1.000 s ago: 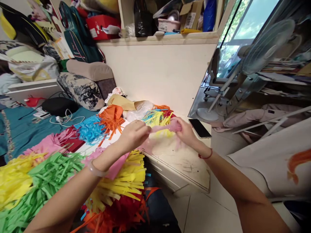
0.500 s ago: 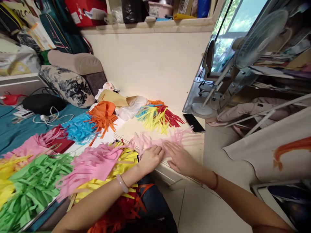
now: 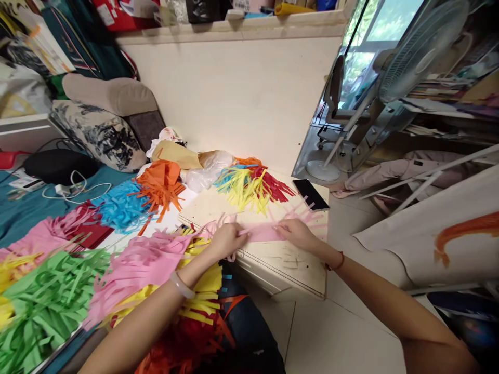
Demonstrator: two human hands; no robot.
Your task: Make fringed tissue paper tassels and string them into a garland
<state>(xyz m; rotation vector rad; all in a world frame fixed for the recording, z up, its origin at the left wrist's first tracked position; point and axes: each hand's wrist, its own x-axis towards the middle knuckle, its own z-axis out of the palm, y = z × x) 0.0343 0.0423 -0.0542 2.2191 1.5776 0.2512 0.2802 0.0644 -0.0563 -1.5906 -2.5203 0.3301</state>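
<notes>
A pink fringed strip of thin paper or fabric (image 3: 262, 233) lies on the pale wooden tabletop (image 3: 288, 259), its fringes spread at both ends. My left hand (image 3: 227, 240) pinches the strip near its left part. At the right part, my right hand (image 3: 299, 234) pinches it between thumb and fingers. Some pink fringes reach onto a black phone (image 3: 311, 194) at the table's right edge. Behind the strip is a pile of fringed pieces: yellow (image 3: 247, 189), red (image 3: 275, 186), blue and orange.
On my left lie fringed bundles in green (image 3: 50, 301), pink (image 3: 144, 262), yellow (image 3: 208, 280), blue (image 3: 122, 205) and orange (image 3: 160, 182). A clear plastic bag (image 3: 208, 171) sits behind. A standing fan (image 3: 423, 57) and another person's legs (image 3: 393, 171) are at the right.
My hands have moved apart, the right one to the right and slightly up, the left one to the left. The pink strip now stretches flat between them. The view has shifted slightly.
</notes>
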